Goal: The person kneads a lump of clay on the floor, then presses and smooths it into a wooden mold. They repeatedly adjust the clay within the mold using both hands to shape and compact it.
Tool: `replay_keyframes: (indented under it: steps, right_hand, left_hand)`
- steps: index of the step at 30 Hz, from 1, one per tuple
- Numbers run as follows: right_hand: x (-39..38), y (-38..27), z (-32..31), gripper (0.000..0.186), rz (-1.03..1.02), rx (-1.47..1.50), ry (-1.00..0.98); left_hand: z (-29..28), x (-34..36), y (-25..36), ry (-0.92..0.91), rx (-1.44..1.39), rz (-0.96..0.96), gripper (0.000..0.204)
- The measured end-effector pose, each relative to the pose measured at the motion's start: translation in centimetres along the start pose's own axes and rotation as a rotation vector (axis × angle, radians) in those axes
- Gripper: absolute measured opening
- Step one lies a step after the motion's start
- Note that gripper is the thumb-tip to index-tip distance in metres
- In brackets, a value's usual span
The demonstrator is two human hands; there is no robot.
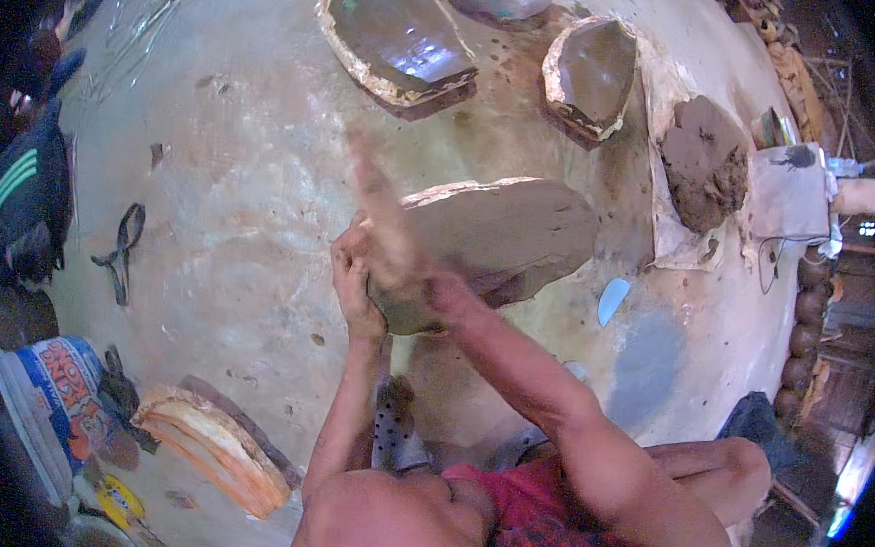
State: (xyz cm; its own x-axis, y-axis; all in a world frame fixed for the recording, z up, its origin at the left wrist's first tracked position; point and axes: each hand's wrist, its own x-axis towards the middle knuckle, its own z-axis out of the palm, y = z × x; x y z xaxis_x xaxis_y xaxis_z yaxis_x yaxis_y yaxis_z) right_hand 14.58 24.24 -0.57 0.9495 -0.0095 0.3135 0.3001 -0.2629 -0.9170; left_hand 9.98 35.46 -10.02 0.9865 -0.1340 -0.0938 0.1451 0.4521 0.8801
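In front of me is a long, oval mould of brown clay [505, 233] with a whitish, crusty rim along its far edge. My left hand [357, 284] grips its left end, the fingers curled around the edge. Across that same end passes my right hand [395, 236], smeared by motion, so its fingers and anything in them cannot be made out. Part of the mould's left end is hidden behind my hands. To the right of the mould, a light blue, rounded flat piece [613, 301] lies on the floor.
Two clay-lined moulds, one larger [397, 30] and one smaller [592, 77], lie at the far side. A clay heap [705, 160] rests on a sheet at the right. An orange-white mould [216, 451], a bucket [59, 401] and a dark strap [123, 254] are at the left.
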Motion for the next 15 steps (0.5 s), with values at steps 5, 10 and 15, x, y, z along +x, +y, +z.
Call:
replay_keyframes:
  steps: [5,10,15]
  right_hand:
    - [-1.2,-1.6,-9.7,0.057,0.168,-0.655,0.308]
    - [0.8,4.2,-10.8,0.039,0.194,-1.033,-0.044]
    - [4.3,5.3,-9.0,0.040,0.405,-1.143,-0.723]
  left_hand:
    - [0.9,-1.7,0.4,0.103,0.019,-0.005,0.039]
    - [1.9,-5.3,-0.2,0.189,-0.079,0.062,0.042]
    - [1.3,-6.3,-1.4,0.218,0.169,0.119,0.048]
